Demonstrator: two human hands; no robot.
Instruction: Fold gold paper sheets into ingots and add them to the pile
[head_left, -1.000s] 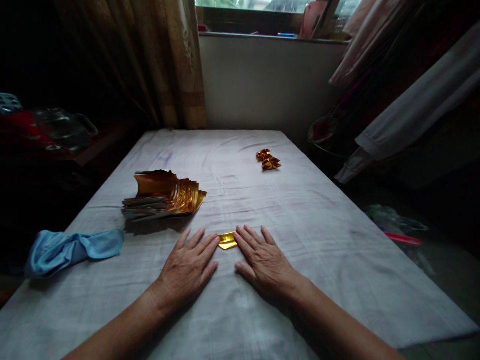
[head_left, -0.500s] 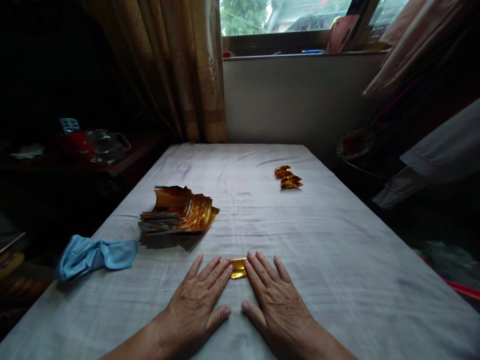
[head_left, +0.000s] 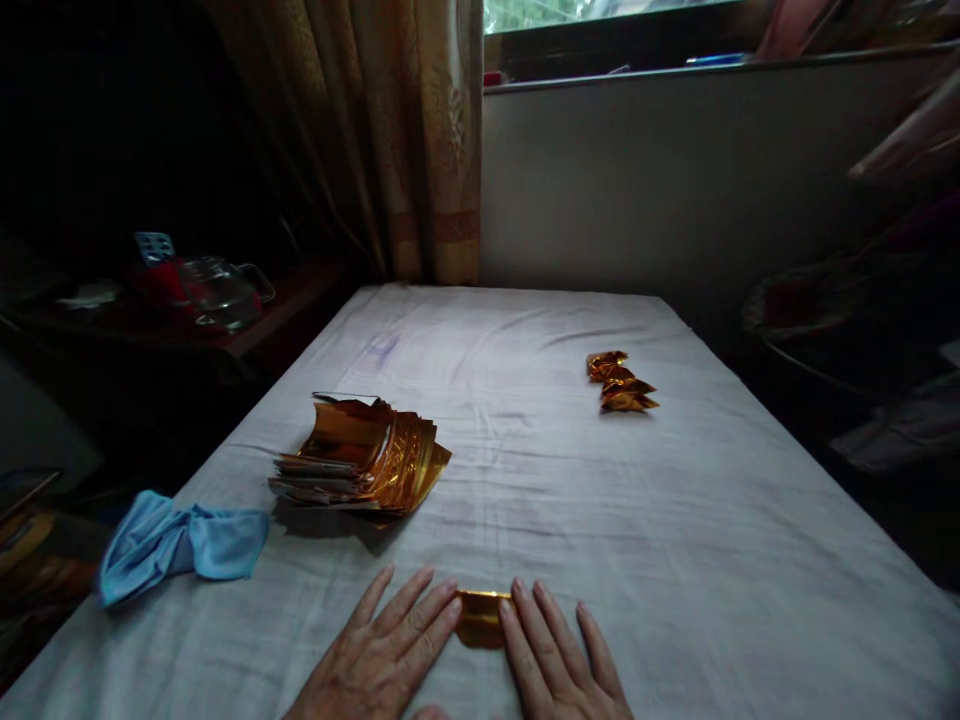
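Note:
A small folded piece of gold foil paper (head_left: 481, 620) lies flat on the cloth-covered table, its far edge a straight crease. My left hand (head_left: 390, 640) rests flat with fingers stretched out, its index fingertip on the foil's left end. On the right end press the fingertips of my right hand (head_left: 559, 650), also flat and spread. The ends of the foil are hidden under the fingers. Beyond my left hand sits a thick stack of gold foil sheets (head_left: 360, 455), curled upward. Several folded gold foil pieces (head_left: 624, 385) are grouped farther back on the right.
A crumpled light blue cloth (head_left: 184, 550) lies at the table's left edge. The pale tablecloth (head_left: 525, 450) has creases. On a dark side table to the left stands a glass jug (head_left: 225, 292). A patterned curtain (head_left: 420, 140) hangs behind, beside the window.
The view has shifted, so my hands sit lower in it. More of the foil shows between my fingertips, which have moved slightly apart. The stack and folded pieces stay in place on the table.

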